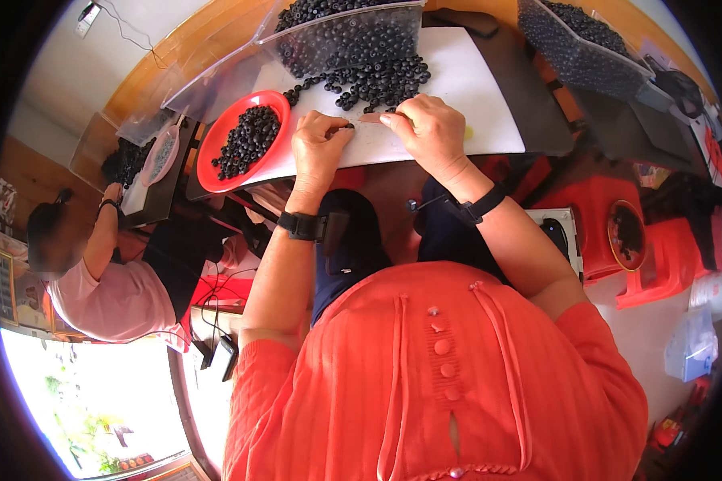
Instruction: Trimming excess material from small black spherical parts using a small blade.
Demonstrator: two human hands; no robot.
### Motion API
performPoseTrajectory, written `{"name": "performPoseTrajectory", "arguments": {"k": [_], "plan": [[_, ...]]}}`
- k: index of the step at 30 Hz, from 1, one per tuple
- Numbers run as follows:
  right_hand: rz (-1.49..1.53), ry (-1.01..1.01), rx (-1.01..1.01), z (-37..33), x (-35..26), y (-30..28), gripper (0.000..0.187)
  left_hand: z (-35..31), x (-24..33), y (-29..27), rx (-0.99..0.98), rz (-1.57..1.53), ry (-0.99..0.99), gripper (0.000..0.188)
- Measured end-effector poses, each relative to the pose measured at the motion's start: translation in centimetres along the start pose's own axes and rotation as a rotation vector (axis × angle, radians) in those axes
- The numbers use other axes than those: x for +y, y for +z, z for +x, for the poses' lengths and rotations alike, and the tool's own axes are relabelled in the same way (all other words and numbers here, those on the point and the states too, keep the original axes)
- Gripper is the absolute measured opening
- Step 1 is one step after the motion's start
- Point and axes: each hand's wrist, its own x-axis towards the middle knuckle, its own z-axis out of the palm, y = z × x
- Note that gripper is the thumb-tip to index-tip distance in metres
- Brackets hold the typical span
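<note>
Left of the white board: a co-worker in a pale pink top [108, 301], one hand near a pale pink oval dish.
Red round plastic bowl [209, 152]: overlaps the left end of the white board, heaped with dark berry-like pieces.
Left hand [319, 144]: over the white board, thumb and fingertips pinched nearly closed around one small blue-black round piece [348, 126], too round to show a long axis.
Clear plastic tub [349, 50]: at the far edge of the white board, full of similar pieces, with a loose pile [385, 82] before it.
Slim brownish strip [371, 118]: over the white board between the hands, long axis roughly crosswise, free end pointing left.
Right hand [433, 136]: fingers curled closed on the strip's right end.
White board [493, 120]: flat, on a black table [549, 120].
Right of the white board: red plastic stools [594, 196], another filled clear tub.
</note>
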Motion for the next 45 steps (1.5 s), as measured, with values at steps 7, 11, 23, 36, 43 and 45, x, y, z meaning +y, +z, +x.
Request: {"name": "performPoseTrajectory", "arguments": {"k": [7,11,23,36,43,45], "plan": [[-0.04,0.003,0.003,-0.2,0.3,0.2,0.028,0.1,0.3,0.3,-0.039,0.15,0.072,0.017],[-0.129,-0.041,-0.032,-0.3,0.5,0.3,0.026,0.3,0.1,0.5,-0.019,0.231,0.111,0.017],[-0.339,-0.342,-0.201,-2.0,0.1,-1.8,0.009,0.5,-1.2,1.2,0.072,0.312,0.151,0.015],[-0.14,0.078,-0.261,-0.7,-0.3,-6.4,0.015,0.4,-0.2,0.7,-0.041,0.189,0.022,0.019],[0.115,0.16,-0.161,0.7,-1.5,-4.3,0.028,-0.4,0.9,1.0,0.018,0.248,0.081,0.018],[0.105,0.173,-0.191,1.5,-1.3,-3.3,0.03,-0.1,1.3,0.8,0.024,0.211,0.06,0.016]]}}
